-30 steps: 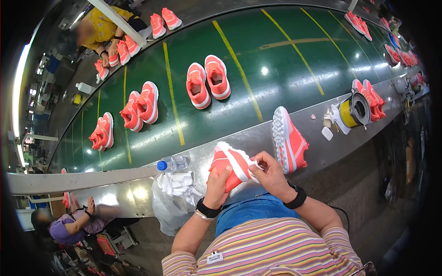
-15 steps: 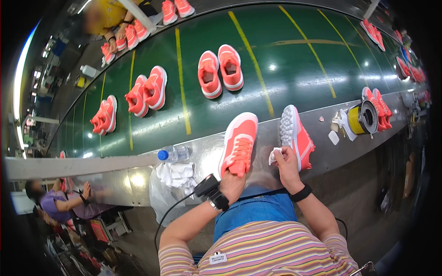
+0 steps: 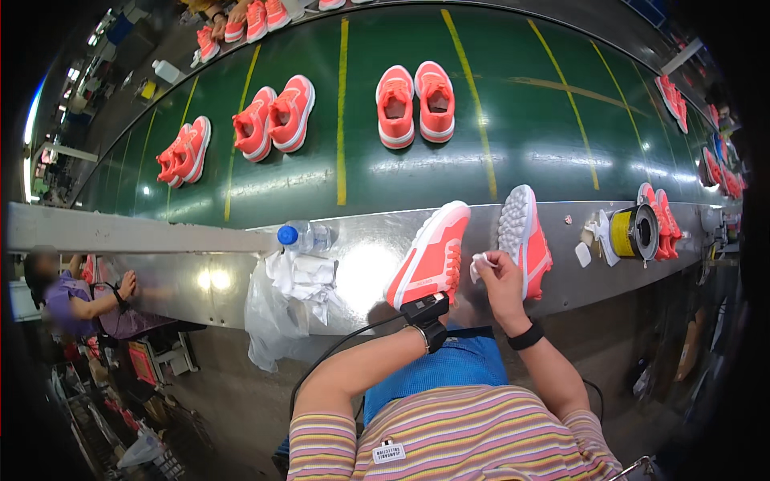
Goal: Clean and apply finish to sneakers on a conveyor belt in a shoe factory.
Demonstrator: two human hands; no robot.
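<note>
Left hand (image 3: pixel 413 309) is mostly hidden under the coral sneaker (image 3: pixel 431 255), propping it up at 6 o'clock on the steel ledge (image 3: pixel 361 256), so the side's easy to reach. Right hand (image 3: pixel 499 276) pinches a white wipe (image 3: pixel 480 264) just beside its laces; the other sneaker (image 3: pixel 523 239) lies sole-up at 3 o'clock.

Steel ledge (image 3: pixel 361 264) bare between water bottle (image 3: pixel 305 236) and held shoe (image 3: pixel 429 256). Rag pile (image 3: pixel 301 276) blocks at 9 o'clock. Upturned shoe (image 3: pixel 523 236) and yellow spool (image 3: pixel 630 232) crowd 3 o'clock.
</note>
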